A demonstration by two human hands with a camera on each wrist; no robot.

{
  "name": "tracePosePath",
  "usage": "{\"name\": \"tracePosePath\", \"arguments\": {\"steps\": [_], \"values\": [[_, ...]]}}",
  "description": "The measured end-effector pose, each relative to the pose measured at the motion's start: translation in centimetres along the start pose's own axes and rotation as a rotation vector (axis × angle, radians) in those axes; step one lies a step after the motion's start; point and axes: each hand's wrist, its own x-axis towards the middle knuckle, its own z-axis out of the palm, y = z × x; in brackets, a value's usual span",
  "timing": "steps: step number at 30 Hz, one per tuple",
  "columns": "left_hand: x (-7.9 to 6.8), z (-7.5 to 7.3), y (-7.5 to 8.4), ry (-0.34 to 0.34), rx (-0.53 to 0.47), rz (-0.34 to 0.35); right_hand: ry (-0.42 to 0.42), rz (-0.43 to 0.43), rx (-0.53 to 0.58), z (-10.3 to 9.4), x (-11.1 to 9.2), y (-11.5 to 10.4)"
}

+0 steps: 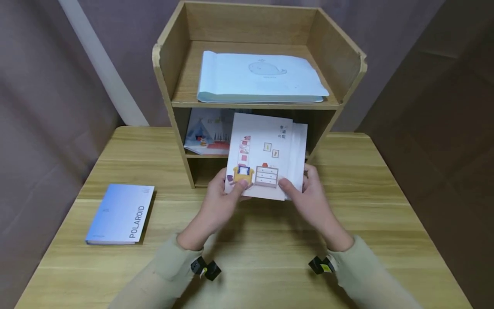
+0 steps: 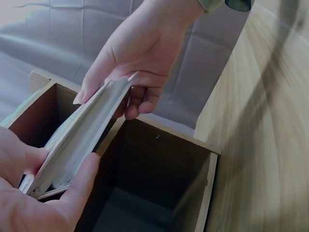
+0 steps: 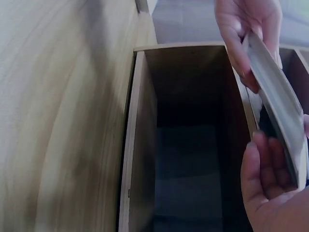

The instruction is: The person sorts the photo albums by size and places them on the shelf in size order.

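Observation:
Both hands hold a thin stack of white booklets tilted up before the wooden shelf (image 1: 256, 104). On the front booklet (image 1: 254, 141) are a yellow armchair, a chest of drawers and small picture frames. Another white booklet (image 1: 300, 146) sticks out behind it on the right. My left hand (image 1: 216, 201) grips the lower left corner, thumb on the cover. At the lower right, my right hand (image 1: 310, 197) pinches the stack with its thumb in front and its fingers behind. Seen edge-on in the left wrist view, the stack (image 2: 91, 130) spans between both hands.
A pale book with a whale drawing (image 1: 247, 79) lies on the shelf's top level. Another booklet with a tent picture (image 1: 210, 133) sits in the middle compartment, partly hidden by the held stack. A blue POLAROID book (image 1: 117, 212) lies on the table (image 1: 270, 257) at left.

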Motion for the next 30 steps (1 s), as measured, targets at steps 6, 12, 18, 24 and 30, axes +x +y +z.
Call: {"name": "tracePosePath", "arguments": {"steps": [6,12,18,24,30], "values": [[0.7,-0.2,-0.2,0.069,-0.029,0.087,-0.035,-0.029,-0.095,0.3,-0.4,0.1],[1.8,-0.5,-2.0,0.054,-0.054,0.078,-0.047,0.010,-0.111,-0.1,-0.4,0.5],[2.0,-0.5,-2.3,-0.026,-0.088,0.102,-0.027,0.050,-0.043,-0.5,-0.4,0.9],[2.5,-0.8,-2.0,-0.072,-0.034,0.120,0.029,0.062,0.072,-0.5,-0.2,0.6],[2.9,-0.5,-1.6,-0.060,-0.102,0.014,0.091,0.069,0.151,-0.2,0.2,0.5]]}}
